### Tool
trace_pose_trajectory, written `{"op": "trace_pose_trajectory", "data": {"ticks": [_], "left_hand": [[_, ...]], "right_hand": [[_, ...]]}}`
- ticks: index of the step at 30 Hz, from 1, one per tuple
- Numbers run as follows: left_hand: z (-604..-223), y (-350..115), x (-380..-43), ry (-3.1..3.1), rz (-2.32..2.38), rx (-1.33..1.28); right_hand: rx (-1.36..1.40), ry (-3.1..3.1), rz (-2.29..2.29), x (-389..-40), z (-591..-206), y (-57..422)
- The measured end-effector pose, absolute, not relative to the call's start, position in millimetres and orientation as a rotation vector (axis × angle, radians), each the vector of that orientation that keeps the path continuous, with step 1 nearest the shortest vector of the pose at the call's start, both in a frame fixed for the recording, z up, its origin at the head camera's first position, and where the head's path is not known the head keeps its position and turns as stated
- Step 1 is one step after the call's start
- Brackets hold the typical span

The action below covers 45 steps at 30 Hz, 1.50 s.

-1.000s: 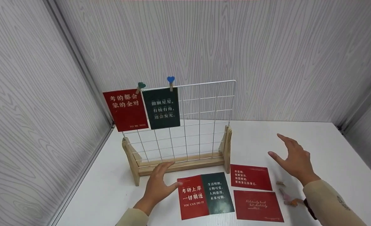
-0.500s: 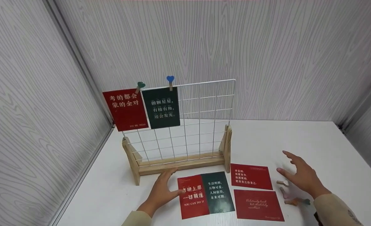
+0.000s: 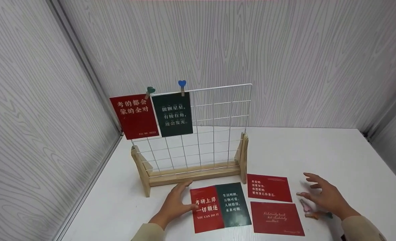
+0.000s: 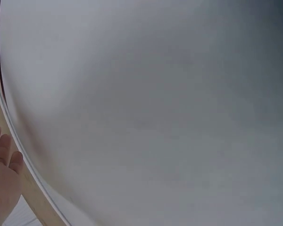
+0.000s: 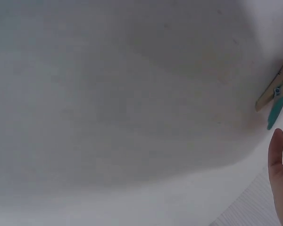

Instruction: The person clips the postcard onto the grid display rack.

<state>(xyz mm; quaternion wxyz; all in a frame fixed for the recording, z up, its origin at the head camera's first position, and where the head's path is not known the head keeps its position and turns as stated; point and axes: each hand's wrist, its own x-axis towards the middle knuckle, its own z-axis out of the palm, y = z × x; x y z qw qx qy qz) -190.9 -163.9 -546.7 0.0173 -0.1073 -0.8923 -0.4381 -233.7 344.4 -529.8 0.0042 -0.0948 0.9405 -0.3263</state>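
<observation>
My left hand (image 3: pixel 174 206), its fingers loosely spread, is at the left edge of a red card (image 3: pixel 209 217). Its thumb overlaps that card; whether they touch I cannot tell. A dark green card (image 3: pixel 233 204) adjoins the red one. On the right, my right hand (image 3: pixel 327 195) hovers with parted fingers over small wooden clothespins, among them a pink one (image 3: pixel 306 206) and an orange one (image 3: pixel 312 216). The right wrist view has a wooden clothespin with a teal top (image 5: pixel 277 110) near the fingers. Nothing is visibly held in either hand.
A white wire grid (image 3: pixel 218 127) stands upright in a wooden base (image 3: pixel 198 174). Heart-topped clothespins hold a red card (image 3: pixel 137 120) and a green card (image 3: pixel 173 124) on its top bar. Two more red cards, an upper one (image 3: pixel 268 192) and a lower one (image 3: pixel 278 224), lie on the table.
My right hand has come down and slightly right, towards the clothespins. My left hand has shifted a little right and down, its thumb now farther over the red card.
</observation>
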Motion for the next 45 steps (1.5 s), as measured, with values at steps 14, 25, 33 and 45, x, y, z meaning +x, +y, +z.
{"op": "trace_pose_trajectory", "data": {"ticks": [14,25,33,45], "left_hand": [[-549,-157,-198,-2.824,-1.304,-0.394],[-550,-155,-200,-2.844,-1.259,-0.394],[-548,-154,-199,-2.882,-1.18,-0.401],[-548,-155,-198,-2.845,-1.269,-0.409]], "right_hand": [[-0.317,2.913,-0.993,-231,-539,349],[-0.357,2.948,-0.978,-232,-539,349],[-0.403,2.966,-0.94,-235,-543,350],[-0.266,2.904,-0.982,-232,-541,349]]}}
